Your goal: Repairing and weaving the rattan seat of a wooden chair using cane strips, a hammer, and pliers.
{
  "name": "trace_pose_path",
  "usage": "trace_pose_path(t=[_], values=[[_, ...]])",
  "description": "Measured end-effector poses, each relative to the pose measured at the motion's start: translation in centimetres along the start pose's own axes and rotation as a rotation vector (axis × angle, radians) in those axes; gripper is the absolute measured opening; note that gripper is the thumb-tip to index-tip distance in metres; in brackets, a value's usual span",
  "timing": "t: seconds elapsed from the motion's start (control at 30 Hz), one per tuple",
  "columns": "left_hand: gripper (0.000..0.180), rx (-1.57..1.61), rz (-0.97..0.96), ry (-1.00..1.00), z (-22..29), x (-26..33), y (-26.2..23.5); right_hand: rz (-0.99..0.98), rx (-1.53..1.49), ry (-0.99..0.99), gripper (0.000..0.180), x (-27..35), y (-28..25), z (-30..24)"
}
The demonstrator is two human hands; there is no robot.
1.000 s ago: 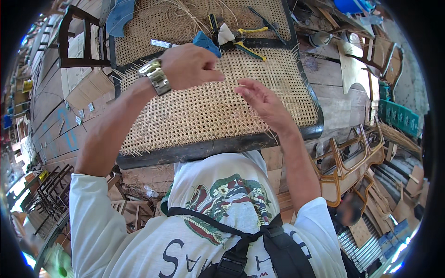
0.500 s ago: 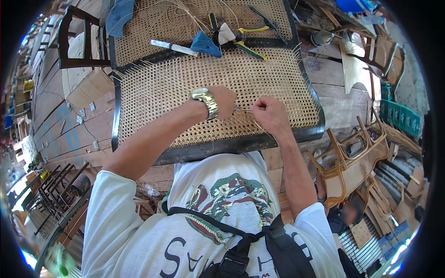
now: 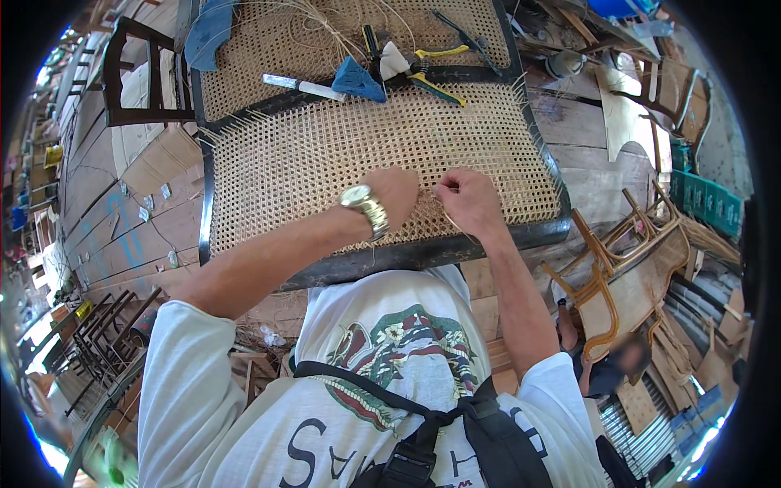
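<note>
A woven cane panel (image 3: 293, 175) in a black wooden frame (image 3: 366, 262) lies before me. My left hand (image 3: 394, 195), below a gold wristwatch, is closed over the weave. Its fingertips are turned away, and what they hold is hidden. Close by on the right, my right hand (image 3: 470, 202) pinches thumb against forefinger on a thin cane strand (image 3: 450, 221), which runs down beside the palm. Loose cane ends stick out along the panel's left and right edges.
On the frame's crossbar lie a white-handled knife (image 3: 305, 87), a blue wedge-shaped piece (image 3: 358, 80) and yellow-handled pliers (image 3: 439, 88). Coiled cane strands (image 3: 325, 32) rest farther back. A dark chair (image 3: 138, 73) stands left. At right, a person (image 3: 606, 370) is beside a wooden cane chair (image 3: 626, 276).
My left hand has tipped slightly down and toward me, and its wrist has turned. My right hand has shifted a little left, still pinching. The person at lower right has moved farther into view.
</note>
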State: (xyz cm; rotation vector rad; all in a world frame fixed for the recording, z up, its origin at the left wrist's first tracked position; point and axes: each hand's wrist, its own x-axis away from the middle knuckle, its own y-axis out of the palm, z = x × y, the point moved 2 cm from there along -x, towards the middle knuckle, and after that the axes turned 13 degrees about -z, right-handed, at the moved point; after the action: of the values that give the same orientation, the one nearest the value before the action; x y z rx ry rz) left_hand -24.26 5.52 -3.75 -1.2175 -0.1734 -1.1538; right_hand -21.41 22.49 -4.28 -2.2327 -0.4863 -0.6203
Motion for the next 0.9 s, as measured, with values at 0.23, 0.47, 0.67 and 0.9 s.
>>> trace_pose_path(t=[0.23,0.47,0.67,0.9], values=[[0.051,0.555,-0.257,-0.098,-3.0,-1.7,-0.9,0.142,0.041,-0.164,0.013,1.3,1.0,-1.2],[0.036,-0.181,-0.053,0.053,-3.1,-0.3,-5.0,0.220,0.171,-0.196,0.009,1.8,1.1,-0.8],[0.040,-0.318,0.260,-0.354,-20.0,2.6,-8.7,0.296,0.173,-0.461,0.011,5.0,-0.3,-1.1],[0.035,-0.010,0.309,-0.104,-13.3,4.8,-8.0,-0.098,-1.505,0.337,0.035,13.3,1.8,3.4]])
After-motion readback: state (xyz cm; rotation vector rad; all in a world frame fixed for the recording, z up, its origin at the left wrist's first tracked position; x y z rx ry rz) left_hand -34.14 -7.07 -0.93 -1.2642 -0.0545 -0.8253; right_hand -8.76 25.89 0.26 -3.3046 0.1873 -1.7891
